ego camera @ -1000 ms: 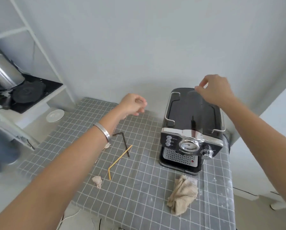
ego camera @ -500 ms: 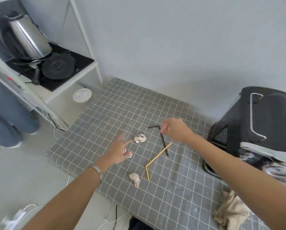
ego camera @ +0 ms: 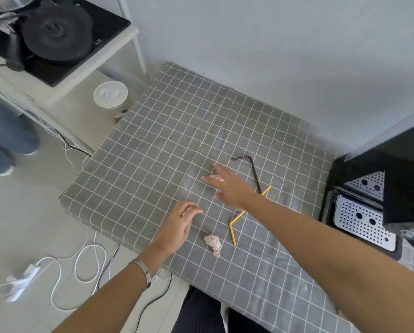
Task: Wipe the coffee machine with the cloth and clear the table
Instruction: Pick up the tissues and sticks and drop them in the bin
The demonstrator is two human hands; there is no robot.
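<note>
The black coffee machine stands at the table's right edge, cut off by the frame, its perforated metal drip tray showing. The wiping cloth is out of view. My right hand hovers flat with fingers spread over a crumpled paper scrap. My left hand rests on the table's near-left part, fingertips pinched on a small paper scrap that barely shows. Another crumpled paper ball lies loose beside a bent yellow straw. A bent black straw lies past my right hand.
The table wears a grey checked cloth. A white shelf with a black round kettle base stands at the left. On the floor are a white round lid, white cables and a power strip. Another person's legs are at far left.
My view swung left and down, away from the machine. My right hand moved left over a paper scrap and spread out. My left hand closed on the small scrap it was reaching for.
</note>
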